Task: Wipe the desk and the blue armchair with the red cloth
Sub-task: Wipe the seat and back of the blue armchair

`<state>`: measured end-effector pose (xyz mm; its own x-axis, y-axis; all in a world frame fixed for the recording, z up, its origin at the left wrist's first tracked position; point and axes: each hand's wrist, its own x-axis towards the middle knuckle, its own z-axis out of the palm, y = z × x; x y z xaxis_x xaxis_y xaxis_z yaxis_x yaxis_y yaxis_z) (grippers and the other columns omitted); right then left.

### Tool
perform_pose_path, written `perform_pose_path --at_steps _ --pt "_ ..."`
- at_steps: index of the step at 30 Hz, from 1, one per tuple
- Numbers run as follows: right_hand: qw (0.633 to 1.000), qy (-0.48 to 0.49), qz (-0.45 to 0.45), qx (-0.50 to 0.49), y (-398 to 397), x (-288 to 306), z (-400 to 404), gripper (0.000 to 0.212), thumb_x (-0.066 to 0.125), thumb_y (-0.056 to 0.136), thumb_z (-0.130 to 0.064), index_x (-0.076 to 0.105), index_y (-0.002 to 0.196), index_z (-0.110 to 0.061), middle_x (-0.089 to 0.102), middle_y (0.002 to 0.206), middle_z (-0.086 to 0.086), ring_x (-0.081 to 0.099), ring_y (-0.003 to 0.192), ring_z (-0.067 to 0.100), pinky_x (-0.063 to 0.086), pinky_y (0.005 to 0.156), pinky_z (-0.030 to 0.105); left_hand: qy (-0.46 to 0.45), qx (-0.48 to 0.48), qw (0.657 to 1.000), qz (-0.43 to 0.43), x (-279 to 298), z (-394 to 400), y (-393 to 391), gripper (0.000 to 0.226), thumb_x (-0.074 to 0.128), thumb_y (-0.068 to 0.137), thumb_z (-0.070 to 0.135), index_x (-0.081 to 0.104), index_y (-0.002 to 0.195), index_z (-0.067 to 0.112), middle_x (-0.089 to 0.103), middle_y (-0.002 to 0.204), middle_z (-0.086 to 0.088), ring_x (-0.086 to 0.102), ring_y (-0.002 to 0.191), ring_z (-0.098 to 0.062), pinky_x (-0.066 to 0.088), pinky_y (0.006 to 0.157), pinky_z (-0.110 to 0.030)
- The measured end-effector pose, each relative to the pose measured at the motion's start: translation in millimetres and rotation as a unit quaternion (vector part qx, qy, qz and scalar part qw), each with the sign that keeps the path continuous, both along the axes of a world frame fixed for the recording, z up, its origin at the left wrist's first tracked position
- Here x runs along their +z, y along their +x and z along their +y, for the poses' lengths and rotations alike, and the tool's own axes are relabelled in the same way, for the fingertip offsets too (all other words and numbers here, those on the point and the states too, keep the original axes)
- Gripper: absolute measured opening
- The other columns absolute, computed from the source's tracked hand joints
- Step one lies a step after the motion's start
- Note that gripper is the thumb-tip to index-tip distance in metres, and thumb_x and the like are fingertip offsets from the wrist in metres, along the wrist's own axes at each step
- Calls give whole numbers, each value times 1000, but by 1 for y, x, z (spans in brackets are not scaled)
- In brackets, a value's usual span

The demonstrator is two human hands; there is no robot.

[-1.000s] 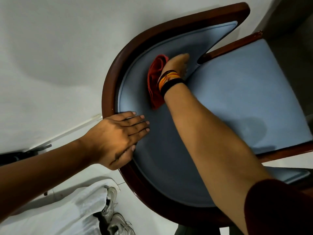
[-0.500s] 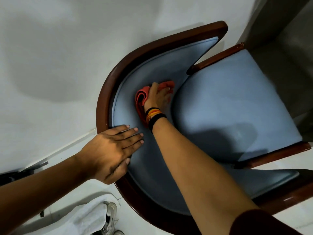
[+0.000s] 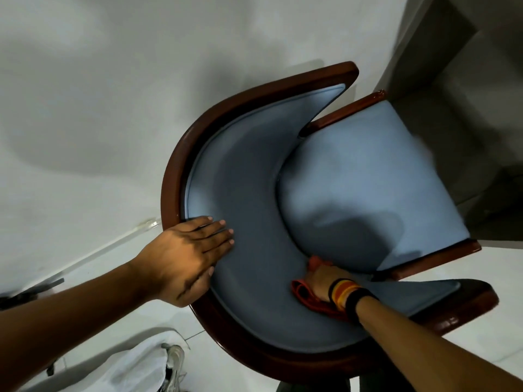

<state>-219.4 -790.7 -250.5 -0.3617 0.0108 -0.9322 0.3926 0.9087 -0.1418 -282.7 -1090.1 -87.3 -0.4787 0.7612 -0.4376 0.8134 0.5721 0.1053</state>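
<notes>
I look down on the blue armchair (image 3: 353,179), with a dark red wooden frame curving around its padded back. My right hand (image 3: 321,280) presses the red cloth (image 3: 307,299) against the inner padding of the backrest, low down near the seat's right rear corner. Most of the cloth is hidden under my palm and wrist bands. My left hand (image 3: 186,256) lies flat with fingers spread on the left side of the backrest rim, over the wooden edge. The desk shows as a grey panel (image 3: 458,89) at the upper right.
A white wall (image 3: 113,94) rises behind the chair. White tiled floor (image 3: 495,273) lies around it. A white cloth (image 3: 135,366) and a pale sneaker (image 3: 174,360) sit on the floor at the lower left.
My right hand has swept the red cloth along the curved backrest from the far left arm down to the near right side. My left hand has stayed on the rim.
</notes>
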Motion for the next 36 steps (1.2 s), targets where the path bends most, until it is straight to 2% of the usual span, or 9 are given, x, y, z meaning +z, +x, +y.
perform_pose_path --at_steps 4,8,14,18,20,22,25,30,36 --pt "997 -10 35 -72 -24 -8 -45 53 49 95 -44 52 137 -11 57 147 19 54 136 39 38 118 50 23 6 1000 -2 -5 -3 -1 66 48 84 34 67 140 6 64 148 -13 59 141 -35 47 118 -51" --pt "966 -35 42 -252 -79 -20 -90 53 50 99 -34 53 140 -1 55 147 23 54 135 42 43 114 52 35 10 999 -1 -8 -5 -1 67 50 82 36 66 141 7 63 149 -13 58 142 -35 46 119 -51" --pt "840 -109 175 -501 -162 -18 -120 45 35 106 -25 61 132 3 60 140 28 57 128 44 46 103 44 42 12 999 -2 -9 -5 -1 68 48 83 37 66 141 6 62 149 -14 56 143 -35 46 119 -52" --pt "742 -176 267 -589 -209 0 -127 56 34 101 -28 48 148 -2 48 156 20 46 143 34 34 119 38 40 10 999 4 -10 -5 -1 69 48 82 38 65 142 7 62 150 -13 56 144 -34 46 119 -52" --pt "739 -208 342 -541 -199 14 -136 63 37 100 -22 29 159 -4 26 169 16 25 157 27 12 129 26 41 8 999 7 -11 -6 0 70 49 81 38 65 142 7 61 151 -13 56 144 -34 46 119 -51" --pt "751 -261 415 -443 -171 28 -149 72 39 93 -18 19 161 -3 14 171 17 14 159 25 -1 123 7 47 9 999 14 -12 -8 -1 71 50 80 37 65 143 8 62 150 -12 57 144 -33 46 119 -50" --pt "779 -362 453 -240 -121 39 -149 77 43 87 -5 22 161 -5 12 172 14 8 161 26 2 130 21 58 4 998 14 -16 -9 0 70 52 79 36 67 141 7 67 146 -13 61 140 -33 46 119 -50" --pt "850 -411 327 -47 -49 47 -88 74 47 95 6 22 161 -14 11 173 5 7 162 21 10 133 37 15 1 1000 8 -9 -6 -1 67 53 80 37 68 140 12 66 147 -9 58 143 -29 45 121 -46" --pt "896 -396 177 96 11 69 1 71 46 97 -4 28 160 -30 18 170 -11 15 159 9 10 132 29 18 121 992 14 7 16 4 52 47 96 43 70 138 22 69 144 5 57 144 -14 37 126 -33"
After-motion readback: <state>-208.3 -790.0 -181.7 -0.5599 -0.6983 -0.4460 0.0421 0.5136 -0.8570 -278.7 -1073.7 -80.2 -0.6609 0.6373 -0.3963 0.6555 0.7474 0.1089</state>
